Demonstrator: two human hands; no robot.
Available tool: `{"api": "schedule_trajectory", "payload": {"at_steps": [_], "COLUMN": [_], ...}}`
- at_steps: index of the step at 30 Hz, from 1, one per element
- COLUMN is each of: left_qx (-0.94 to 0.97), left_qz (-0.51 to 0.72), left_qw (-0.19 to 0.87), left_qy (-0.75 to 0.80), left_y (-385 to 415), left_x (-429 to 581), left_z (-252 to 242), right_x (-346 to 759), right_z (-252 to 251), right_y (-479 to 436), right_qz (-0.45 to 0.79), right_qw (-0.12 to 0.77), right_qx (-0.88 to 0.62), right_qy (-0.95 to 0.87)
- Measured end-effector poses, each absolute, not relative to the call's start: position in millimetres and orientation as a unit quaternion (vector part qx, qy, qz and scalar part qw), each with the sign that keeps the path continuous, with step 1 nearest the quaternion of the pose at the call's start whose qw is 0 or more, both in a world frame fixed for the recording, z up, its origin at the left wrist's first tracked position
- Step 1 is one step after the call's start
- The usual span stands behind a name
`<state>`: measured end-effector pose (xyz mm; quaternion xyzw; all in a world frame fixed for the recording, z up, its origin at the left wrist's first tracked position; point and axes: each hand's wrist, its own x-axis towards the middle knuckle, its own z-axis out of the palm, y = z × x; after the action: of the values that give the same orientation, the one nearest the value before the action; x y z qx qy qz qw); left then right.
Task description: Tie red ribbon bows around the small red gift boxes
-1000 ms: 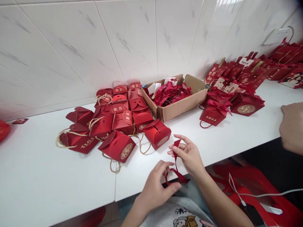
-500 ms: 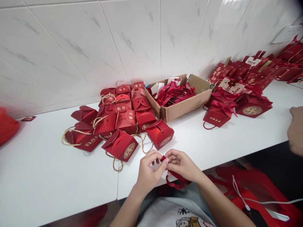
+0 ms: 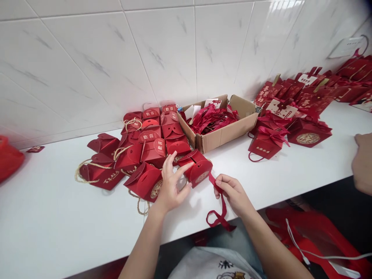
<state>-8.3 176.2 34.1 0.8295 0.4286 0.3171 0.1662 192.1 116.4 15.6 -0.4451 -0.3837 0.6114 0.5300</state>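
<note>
Thumb and fingers of my right hand (image 3: 231, 192) pinch a dark red ribbon (image 3: 223, 209) near one end. A short tip sticks up above the fingers, and the loose length curls down to the table's front edge. My left hand (image 3: 172, 182) is open, fingers spread, at the front left of a red gift box (image 3: 198, 167) with a gold round emblem. Whether its fingertips touch that box I cannot tell. Just left of this hand lies another red gift box (image 3: 143, 181) with a twisted cord handle, partly hidden by the hand.
Several red boxes (image 3: 153, 151) are grouped behind my left hand. A cardboard box (image 3: 229, 133) full of red ribbons stands by the wall. Ribbon-tied boxes (image 3: 266, 144) and red bags (image 3: 316, 95) are on the right. Another person's hand (image 3: 363, 162) shows at the right edge.
My hands have moved apart. The left went forward to the red box and spread its fingers; the right drew back to the right with the ribbon, which now hangs more unfolded.
</note>
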Motion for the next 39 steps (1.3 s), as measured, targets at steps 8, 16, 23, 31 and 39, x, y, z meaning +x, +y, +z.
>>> {"api": "schedule_trajectory", "payload": {"at_steps": [8, 16, 23, 31, 39], "left_qx": [0.856, 0.856, 0.854, 0.857, 0.855], "left_qz": [0.242, 0.254, 0.277, 0.287, 0.282], "left_qw": [0.113, 0.079, 0.071, 0.067, 0.073], "left_qy": [0.442, 0.444, 0.436, 0.423, 0.429], "left_y": [192.4, 192.0, 189.2, 185.9, 183.1], "left_x": [0.4, 2.7, 3.1, 4.6, 4.6], "left_z": [18.5, 9.2, 5.5, 4.7, 6.5], "right_x": [187.9, 182.4, 180.6, 177.9, 177.9], "right_z": [25.5, 24.0, 30.4, 34.2, 31.3], "right_y": [135.4, 143.5, 147.5, 149.3, 140.9], "right_qz": [0.573, 0.560, 0.573, 0.510, 0.464], "right_qw": [0.512, 0.502, 0.505, 0.520, 0.506], "right_qx": [-0.491, -0.505, -0.512, -0.532, -0.559], "right_qy": [-0.411, -0.423, -0.392, -0.431, -0.466]}}
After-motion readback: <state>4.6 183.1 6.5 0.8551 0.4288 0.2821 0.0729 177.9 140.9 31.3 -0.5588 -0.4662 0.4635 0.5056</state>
